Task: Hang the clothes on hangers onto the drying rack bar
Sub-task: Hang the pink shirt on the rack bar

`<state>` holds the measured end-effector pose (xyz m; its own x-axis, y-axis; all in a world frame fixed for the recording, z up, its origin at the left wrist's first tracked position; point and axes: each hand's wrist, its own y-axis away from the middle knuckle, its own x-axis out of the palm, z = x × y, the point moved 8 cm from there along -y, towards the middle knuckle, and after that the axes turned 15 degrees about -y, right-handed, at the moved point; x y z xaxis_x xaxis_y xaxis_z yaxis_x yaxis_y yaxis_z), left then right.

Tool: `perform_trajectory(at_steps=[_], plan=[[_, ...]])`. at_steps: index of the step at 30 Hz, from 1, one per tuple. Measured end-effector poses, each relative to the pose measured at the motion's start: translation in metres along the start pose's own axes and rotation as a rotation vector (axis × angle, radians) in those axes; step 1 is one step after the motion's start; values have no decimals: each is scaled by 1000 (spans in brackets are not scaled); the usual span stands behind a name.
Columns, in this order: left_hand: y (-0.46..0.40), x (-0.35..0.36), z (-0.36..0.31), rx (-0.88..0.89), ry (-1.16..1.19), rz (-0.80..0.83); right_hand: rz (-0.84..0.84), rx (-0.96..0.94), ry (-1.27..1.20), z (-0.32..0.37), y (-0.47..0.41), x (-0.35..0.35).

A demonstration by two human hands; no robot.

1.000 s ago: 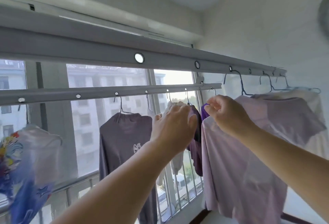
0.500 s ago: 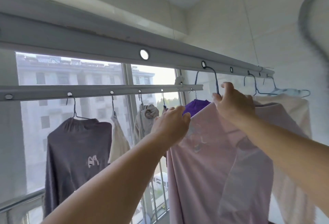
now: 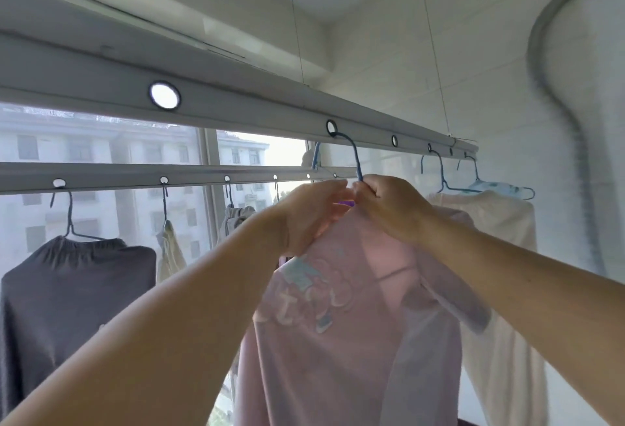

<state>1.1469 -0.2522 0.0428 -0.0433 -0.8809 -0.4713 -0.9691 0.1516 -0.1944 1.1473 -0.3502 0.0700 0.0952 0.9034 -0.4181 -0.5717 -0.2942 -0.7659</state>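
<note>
To my left, a dark grey garment [image 3: 67,290] hangs on the far bar [image 3: 135,177], well apart from my work. My left hand [image 3: 304,219] is closed in a pinch grip on the collar of the pink shirt [image 3: 338,341], just beside my right hand [image 3: 389,209], whose grip is curled shut around the neck of the blue hanger [image 3: 353,155]. The hook rises straight above my right grip and already sits in a hole of the near drying rack bar [image 3: 236,111]. The shirt hangs straight down below both hands. I judge the right hand nearer the hook, so seating it falls there.
</note>
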Motion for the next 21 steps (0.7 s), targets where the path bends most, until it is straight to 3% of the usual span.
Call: perform_trajectory(at_steps=[7, 11, 15, 21], plan=[[-8, 4, 9, -29, 37, 220, 13, -11, -62, 0, -2, -2], [9, 4, 26, -95, -219, 354, -4, -16, -36, -2, -2, -2], [18, -31, 38, -83, -735, 162, -24, 6, -19, -3, -1, -7], [25, -74, 51, -203, -944, 51, -28, 34, 70, -4, -4, -9]])
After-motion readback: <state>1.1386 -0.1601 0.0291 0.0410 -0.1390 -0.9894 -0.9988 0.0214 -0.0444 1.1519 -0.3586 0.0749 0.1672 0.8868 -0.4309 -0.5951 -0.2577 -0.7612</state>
